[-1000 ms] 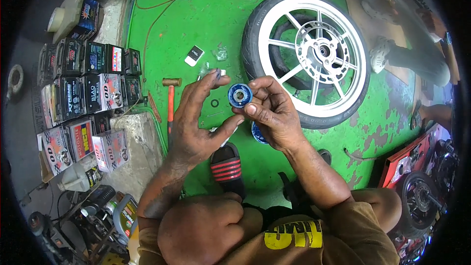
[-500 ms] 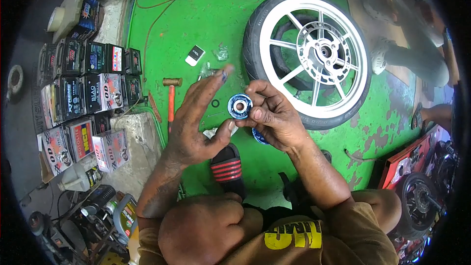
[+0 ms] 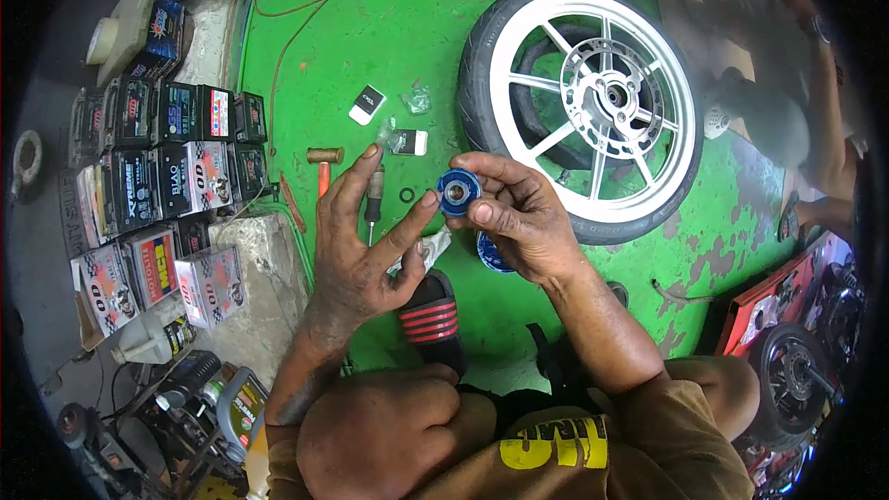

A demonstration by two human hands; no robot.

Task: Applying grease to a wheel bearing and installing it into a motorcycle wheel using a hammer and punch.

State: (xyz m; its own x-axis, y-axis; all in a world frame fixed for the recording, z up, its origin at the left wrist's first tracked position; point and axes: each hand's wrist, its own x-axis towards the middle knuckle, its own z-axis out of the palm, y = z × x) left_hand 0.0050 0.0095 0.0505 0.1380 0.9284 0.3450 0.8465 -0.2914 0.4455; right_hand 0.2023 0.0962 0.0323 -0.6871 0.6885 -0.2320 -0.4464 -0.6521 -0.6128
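Observation:
My right hand [image 3: 519, 213] pinches a small ring-shaped bearing [image 3: 457, 193] smeared with blue grease between thumb and fingers. Its centre hole faces up toward me. My left hand [image 3: 366, 255] is spread, and one fingertip meets the bearing's left rim. Blue smears mark that hand's fingertips. Partly hidden below my right hand is a round blue object [image 3: 491, 250]; its kind is unclear. Something white and crumpled [image 3: 433, 243] shows beside my left thumb. Past my left fingers lie a screwdriver [image 3: 374, 194] and a small black ring [image 3: 406, 194].
A white-rimmed motorcycle wheel [image 3: 546, 142] with its tyre lies on the green floor at right. A hammer [image 3: 324, 157], small boxes [image 3: 368, 105] and plastic wrappers [image 3: 417, 99] lie ahead. Stacked batteries [image 3: 176, 111] line the left. A person's legs [image 3: 769, 120] are blurred at far right.
My left fingers have swung down and left, bringing a fingertip to the bearing and uncovering the screwdriver and a second box. The bearing has tilted slightly in my right hand.

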